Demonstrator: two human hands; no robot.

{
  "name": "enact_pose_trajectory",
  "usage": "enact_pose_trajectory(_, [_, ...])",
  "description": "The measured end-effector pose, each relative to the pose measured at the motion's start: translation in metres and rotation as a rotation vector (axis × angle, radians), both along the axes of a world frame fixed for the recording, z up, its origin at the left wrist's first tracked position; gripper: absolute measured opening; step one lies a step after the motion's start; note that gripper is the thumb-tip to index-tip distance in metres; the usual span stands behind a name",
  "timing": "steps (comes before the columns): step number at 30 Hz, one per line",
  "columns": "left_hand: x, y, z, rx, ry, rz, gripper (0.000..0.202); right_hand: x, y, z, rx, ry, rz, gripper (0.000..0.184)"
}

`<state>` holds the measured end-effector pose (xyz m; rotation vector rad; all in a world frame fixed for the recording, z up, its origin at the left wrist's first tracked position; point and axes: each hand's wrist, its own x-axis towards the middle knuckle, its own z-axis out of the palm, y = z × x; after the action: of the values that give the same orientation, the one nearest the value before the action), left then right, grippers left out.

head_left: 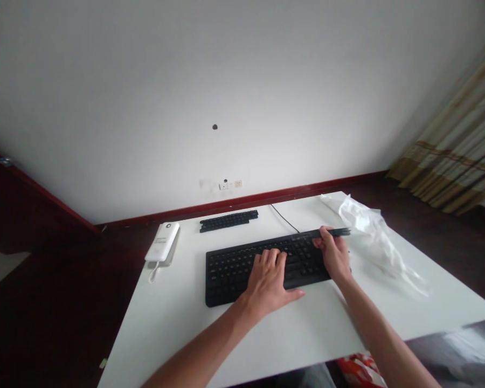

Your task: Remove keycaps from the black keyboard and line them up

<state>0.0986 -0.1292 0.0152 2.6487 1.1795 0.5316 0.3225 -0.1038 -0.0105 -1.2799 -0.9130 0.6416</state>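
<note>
A black keyboard (230,269) lies on the white table, its cable (285,217) running off the back. My left hand (270,272) rests palm-down over its lower middle, fingertips on the keys and thumb stretched out to the right. At the keyboard's right end, my right hand (333,250) is closed, thumb on top, around a thin dark flat piece (341,232) that sticks out past the back right corner. Whether that piece is joined to the keyboard, I cannot tell. Behind the keyboard lies a separate black panel of keys (228,221) with a stepped edge.
On the left of the table (165,323) a white power bank (163,241) with a short cable lies over a grey flat device (172,257). A crumpled clear plastic bag (374,231) covers part of the right side. A wall with sockets (226,185) stands behind.
</note>
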Motion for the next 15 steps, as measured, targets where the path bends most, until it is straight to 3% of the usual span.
enact_pose_trajectory(7, [0.036, -0.001, -0.009, -0.010, -0.011, 0.139, 0.073, 0.007, 0.000, -0.008, -0.027, -0.109, 0.068, 0.048])
enact_pose_trajectory(15, [0.036, 0.002, -0.019, -0.037, -0.064, 0.121, 0.074, 0.004, -0.005, -0.009, -0.016, 0.135, 0.148, 0.039])
